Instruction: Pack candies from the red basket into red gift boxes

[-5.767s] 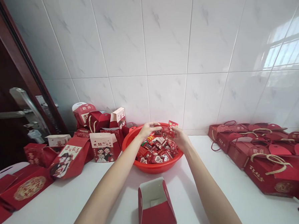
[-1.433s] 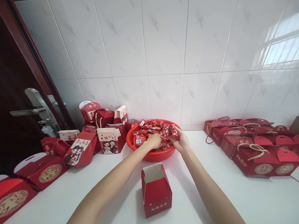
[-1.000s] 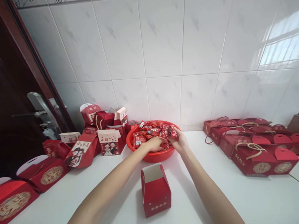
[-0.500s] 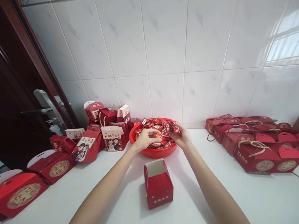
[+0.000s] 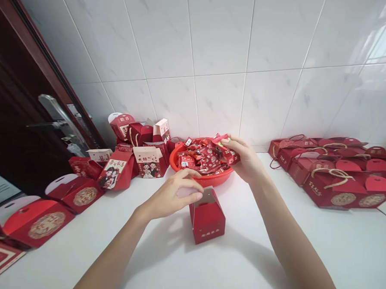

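Head view: beside the left hand, fingers parted and seemingly empty, the box stands open, contents unclear, while the right hand clasps packets above a basin holding many more.

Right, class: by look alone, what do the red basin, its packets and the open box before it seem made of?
The red basin: probably smooth plastic, from its even colour and soft shine.
The packets: likely glossy plastic film or foil, since they crinkle and catch highlights.
The open box: seemingly card, satin red outside and pale inside, with crisp folds.
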`<state>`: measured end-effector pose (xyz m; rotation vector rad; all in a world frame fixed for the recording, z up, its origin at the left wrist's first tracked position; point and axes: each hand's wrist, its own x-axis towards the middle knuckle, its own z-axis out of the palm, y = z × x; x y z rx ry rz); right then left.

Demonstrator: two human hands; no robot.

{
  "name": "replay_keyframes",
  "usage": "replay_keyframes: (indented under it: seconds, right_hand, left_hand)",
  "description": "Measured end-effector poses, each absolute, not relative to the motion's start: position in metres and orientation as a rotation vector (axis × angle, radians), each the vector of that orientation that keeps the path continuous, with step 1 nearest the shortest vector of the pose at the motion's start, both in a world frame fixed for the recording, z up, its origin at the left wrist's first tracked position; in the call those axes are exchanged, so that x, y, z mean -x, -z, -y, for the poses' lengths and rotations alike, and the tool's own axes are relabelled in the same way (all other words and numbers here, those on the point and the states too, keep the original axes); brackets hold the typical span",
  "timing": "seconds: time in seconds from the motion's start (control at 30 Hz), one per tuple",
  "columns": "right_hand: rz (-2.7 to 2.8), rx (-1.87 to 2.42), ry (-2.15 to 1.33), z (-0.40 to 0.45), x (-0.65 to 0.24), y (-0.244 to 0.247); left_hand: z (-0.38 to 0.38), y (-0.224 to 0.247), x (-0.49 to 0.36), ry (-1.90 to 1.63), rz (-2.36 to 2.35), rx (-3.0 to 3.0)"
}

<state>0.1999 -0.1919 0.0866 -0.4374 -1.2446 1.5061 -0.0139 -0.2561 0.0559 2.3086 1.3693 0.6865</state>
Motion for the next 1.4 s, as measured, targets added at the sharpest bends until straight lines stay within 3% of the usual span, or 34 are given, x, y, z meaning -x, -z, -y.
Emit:
replay_keyframes:
  seconds: [0.3,0.73,0.97,1.4]
  right_hand:
    - [1.582,0.485,-1.463,0.205,-0.191,-0.081]
    - [2.041,0.572,-1.397,0.214,-0.174,-0.071]
    - [2.53,0.813,-1.073,0.212,-0.182,-0.07]
    - [2.462,0.829,-1.01,0.209,-0.182,-0.066]
  left_hand:
    - [0.273,-0.041,0.003,-0.543,-1.823,-2.171]
    - [0.274,-0.04,0.016,-0.661,-1.185,-1.879]
    - [0.269,-0.03,0.028,-0.505,-1.472,-1.893]
    - [0.27,-0.03,0.022,-0.57,-1.452,-1.931]
